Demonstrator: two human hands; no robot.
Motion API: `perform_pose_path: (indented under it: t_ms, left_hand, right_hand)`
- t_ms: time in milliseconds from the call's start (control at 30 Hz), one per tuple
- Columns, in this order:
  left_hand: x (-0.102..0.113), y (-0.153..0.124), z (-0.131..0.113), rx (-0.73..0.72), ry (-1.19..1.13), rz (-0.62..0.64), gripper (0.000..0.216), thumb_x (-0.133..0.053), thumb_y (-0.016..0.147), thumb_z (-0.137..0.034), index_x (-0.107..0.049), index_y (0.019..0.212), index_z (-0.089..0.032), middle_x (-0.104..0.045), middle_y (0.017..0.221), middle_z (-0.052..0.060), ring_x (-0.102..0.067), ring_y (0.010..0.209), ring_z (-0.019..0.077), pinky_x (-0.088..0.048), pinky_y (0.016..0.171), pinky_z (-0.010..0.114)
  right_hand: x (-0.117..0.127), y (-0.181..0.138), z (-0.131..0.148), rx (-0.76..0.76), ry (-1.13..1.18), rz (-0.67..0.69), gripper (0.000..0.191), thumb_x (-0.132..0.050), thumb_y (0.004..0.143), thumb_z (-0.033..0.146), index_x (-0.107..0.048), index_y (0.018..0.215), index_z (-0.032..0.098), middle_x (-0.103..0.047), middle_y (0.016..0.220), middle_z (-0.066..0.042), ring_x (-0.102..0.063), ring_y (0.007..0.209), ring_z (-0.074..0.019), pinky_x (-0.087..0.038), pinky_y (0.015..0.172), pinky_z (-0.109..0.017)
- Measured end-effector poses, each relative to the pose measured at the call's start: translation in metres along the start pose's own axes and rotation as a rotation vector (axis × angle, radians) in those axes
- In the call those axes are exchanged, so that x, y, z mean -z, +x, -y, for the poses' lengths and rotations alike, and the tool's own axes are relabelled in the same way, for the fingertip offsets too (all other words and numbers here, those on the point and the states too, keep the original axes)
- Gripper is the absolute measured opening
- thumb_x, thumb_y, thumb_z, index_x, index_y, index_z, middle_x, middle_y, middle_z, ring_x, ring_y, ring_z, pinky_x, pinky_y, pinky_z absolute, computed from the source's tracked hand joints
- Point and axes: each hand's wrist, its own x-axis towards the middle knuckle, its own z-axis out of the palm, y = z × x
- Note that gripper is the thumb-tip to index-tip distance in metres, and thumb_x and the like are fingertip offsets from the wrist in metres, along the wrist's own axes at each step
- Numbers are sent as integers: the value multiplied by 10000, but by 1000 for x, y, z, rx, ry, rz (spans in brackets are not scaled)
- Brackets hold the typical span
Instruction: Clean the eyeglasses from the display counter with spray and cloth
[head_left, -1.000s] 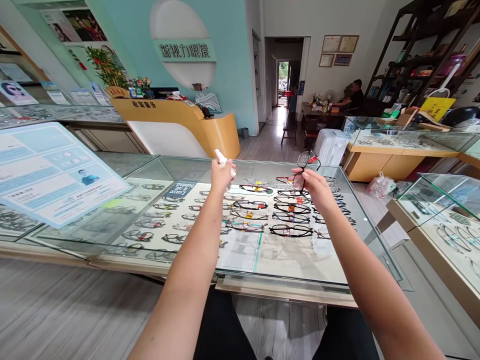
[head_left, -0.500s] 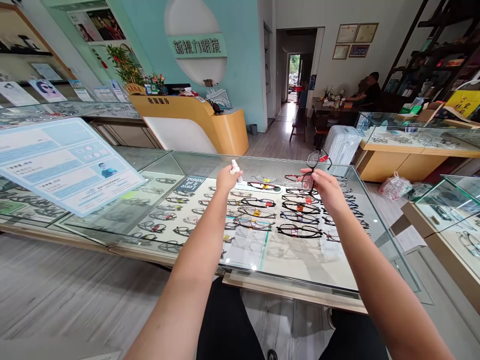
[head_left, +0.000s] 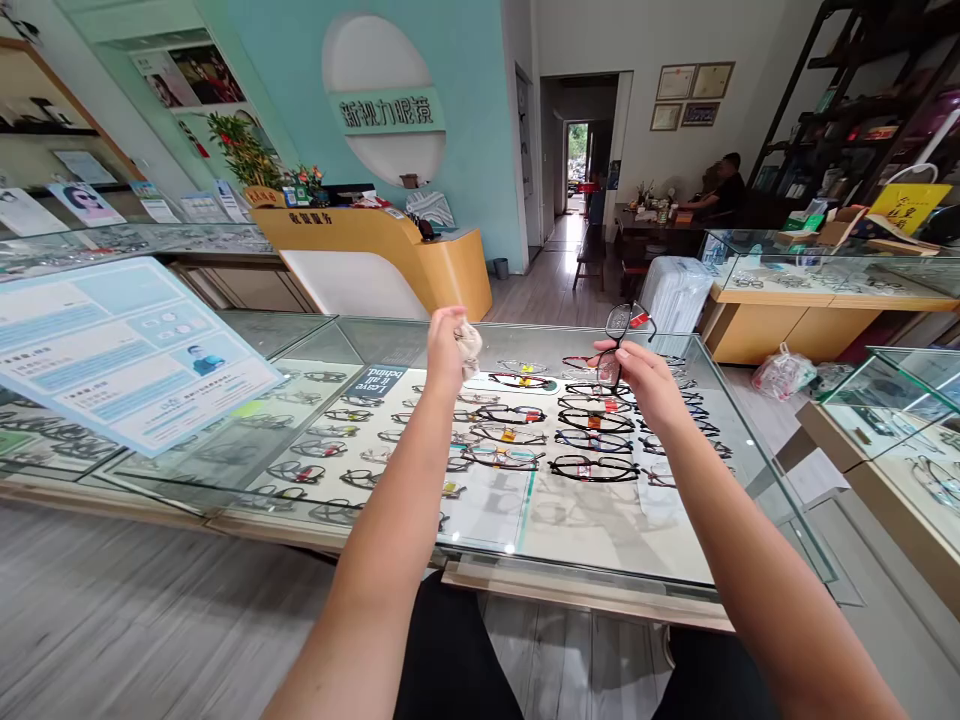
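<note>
A pair of dark-framed eyeglasses [head_left: 616, 345] with a red tag is held upright over the glass display case [head_left: 592, 545] by my right hand [head_left: 646, 378], thumb and fingers pinching the frame. To the left, my left hand [head_left: 448, 350] is closed around a crumpled whitish cloth [head_left: 468, 350], which bulges out on its right side. The two hands are apart, both above the far part of the case. Under the glass lie rows of eyeglasses [head_left: 594, 467], several with red, orange or yellow tags.
A pale blue printed board [head_left: 142, 350] stands tilted over the left counter. Behind is a yellow reception desk [head_left: 450, 270]. Another glass case [head_left: 892, 430] stands at right. A person [head_left: 724, 185] sits at a table in the back. A plastic-wrapped suitcase [head_left: 679, 290] stands behind the case.
My left hand has risen and turned, and more of the cloth shows beside it. My right hand still holds the eyeglasses in about the same place. The view has shifted slightly.
</note>
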Motion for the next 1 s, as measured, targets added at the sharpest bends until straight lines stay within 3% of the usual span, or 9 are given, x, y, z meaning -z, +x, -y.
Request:
perform_pose_path:
  t_ms: [100, 233, 433, 633, 767, 900, 1000]
  left_hand:
    - [-24, -28, -17, 114, -446, 292, 418, -608, 668, -258, -667, 1079, -214, -594, 864, 29, -579, 739, 177, -484, 631, 274]
    - [-50, -62, -21, 243, -505, 540, 424, -698, 657, -204, -714, 1081, -200, -646, 866, 13, -588, 688, 150, -484, 581, 262]
    - [-66, -81, -14, 332, -521, 582, 480, -951, 688, -296, -706, 1090, -200, -728, 926, 6, -663, 720, 144, -600, 664, 290]
    - [-65, -83, -13, 307, -484, 565, 632, -1079, 617, -473, -647, 993, -206, -738, 817, -6, -677, 655, 156, -574, 610, 276]
    - [-66, -89, -12, 342, -491, 635, 573, -1055, 685, -497, -636, 944, -203, -741, 824, 8, -696, 671, 165, -553, 597, 260]
    - [-67, -86, -10, 543, -586, 669, 336, -925, 822, -367, -674, 957, -188, -740, 784, 19, -675, 622, 165, -583, 641, 298]
    - [-64, -80, -8, 689, -667, 822, 383, -812, 880, -508, -735, 1001, -152, -769, 791, 87, -731, 684, 234, -602, 680, 349]
  right_hand:
    - [-2, -1, 0, -14, -3, 23, 407, -716, 978, 571, -839, 1179, 240, -853, 1033, -73, -713, 939, -242, -506, 860, -376]
    - [-5, -1, -4, -33, 14, 71, 413, -712, 989, 579, -847, 1206, 255, -844, 1098, -72, -729, 1071, -259, -521, 890, -364]
    - [-9, -1, -13, -52, 39, 184, 360, -725, 1012, 548, -873, 1208, 286, -791, 1184, -37, -659, 1074, -216, -513, 933, -326]
    - [-13, -3, -16, -72, 38, 196, 410, -730, 999, 577, -868, 1230, 267, -781, 1208, -56, -649, 1126, -250, -517, 993, -357]
    - [-17, -3, -17, -49, 25, 186, 389, -763, 972, 584, -884, 1178, 278, -761, 1178, -45, -651, 1152, -259, -500, 1101, -399]
    - [-19, -3, -13, -36, 64, 127, 397, -786, 937, 604, -904, 1053, 244, -734, 1020, -44, -669, 1077, -254, -496, 1099, -399]
    - [-19, -3, -5, -57, 143, 104, 403, -808, 893, 608, -903, 984, 227, -748, 958, -51, -692, 1017, -256, -522, 1015, -383]
